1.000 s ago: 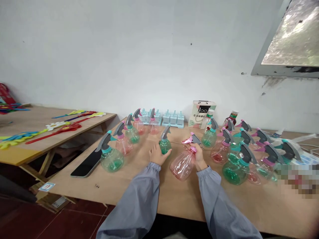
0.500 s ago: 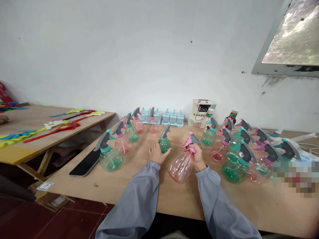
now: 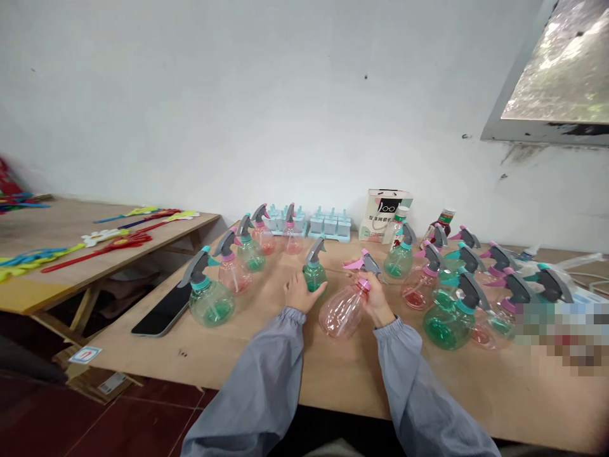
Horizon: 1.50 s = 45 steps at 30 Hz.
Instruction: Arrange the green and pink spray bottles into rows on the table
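My right hand (image 3: 377, 298) is at the neck of a clear pink spray bottle (image 3: 340, 312), which leans with its pink and grey spray head toward the upper right. The fingers pass behind the neck and below the pink trigger, so part of the grip is hidden. A smaller-looking green spray bottle (image 3: 314, 277) with a grey head stands upright on the table, left of the pink one. Around its left side curls my left hand (image 3: 301, 293), thumb across the front. Both hands wear grey sleeves down to the wrist.
Several green and pink spray bottles stand on the right (image 3: 446, 329) and left (image 3: 212, 306) of the wooden table (image 3: 190, 362). A phone (image 3: 159, 317) lies at left. Behind are blue ice-pop moulds (image 3: 330, 227) and a paper bag (image 3: 375, 219). A second table (image 3: 28, 236) holds colourful craft pieces.
The pink spray bottle has tilted further, its base shifting up and left. My right fingers have loosened around the trigger and head. My left hand stays at the green spray bottle.
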Each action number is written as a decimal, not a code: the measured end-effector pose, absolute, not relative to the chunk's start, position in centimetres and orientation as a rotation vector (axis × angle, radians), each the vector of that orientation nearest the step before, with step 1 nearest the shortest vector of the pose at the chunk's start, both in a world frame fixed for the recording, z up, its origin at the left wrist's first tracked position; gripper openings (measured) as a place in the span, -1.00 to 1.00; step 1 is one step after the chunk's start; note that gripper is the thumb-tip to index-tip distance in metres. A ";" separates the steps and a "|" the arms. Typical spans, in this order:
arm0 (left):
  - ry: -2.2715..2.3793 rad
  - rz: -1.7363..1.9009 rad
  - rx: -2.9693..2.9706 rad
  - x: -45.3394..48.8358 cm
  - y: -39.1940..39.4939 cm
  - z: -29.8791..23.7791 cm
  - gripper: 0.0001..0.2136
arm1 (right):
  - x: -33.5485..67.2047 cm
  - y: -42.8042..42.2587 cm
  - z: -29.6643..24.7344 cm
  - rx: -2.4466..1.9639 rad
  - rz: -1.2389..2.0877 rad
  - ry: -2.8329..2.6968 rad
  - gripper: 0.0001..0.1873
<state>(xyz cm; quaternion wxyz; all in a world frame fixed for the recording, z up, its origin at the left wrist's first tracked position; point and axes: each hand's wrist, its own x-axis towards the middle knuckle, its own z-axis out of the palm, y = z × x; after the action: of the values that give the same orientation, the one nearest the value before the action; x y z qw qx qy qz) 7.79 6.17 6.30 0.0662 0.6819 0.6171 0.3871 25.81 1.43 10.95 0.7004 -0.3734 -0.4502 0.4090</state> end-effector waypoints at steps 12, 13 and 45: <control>1.838 1.175 2.061 7.7 6.5 5.9 -0.24 | 27.5 1.1 11.9 -0.933 0.554 -0.985 -0.78; 1.844 1.176 2.056 7.8 6.5 5.9 -0.24 | 27.9 1.0 12.1 -0.961 0.488 -1.054 -0.75; 1.792 1.204 2.041 7.9 6.0 6.1 -0.23 | 32.3 11.4 3.7 -1.519 -0.084 -1.015 0.20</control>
<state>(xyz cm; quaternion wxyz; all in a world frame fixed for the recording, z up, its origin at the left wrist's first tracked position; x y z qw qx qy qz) 7.88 6.04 6.08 0.0852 0.6845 0.6011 0.4036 32.30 11.45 3.66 0.6102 -0.6581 -0.4396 -0.0365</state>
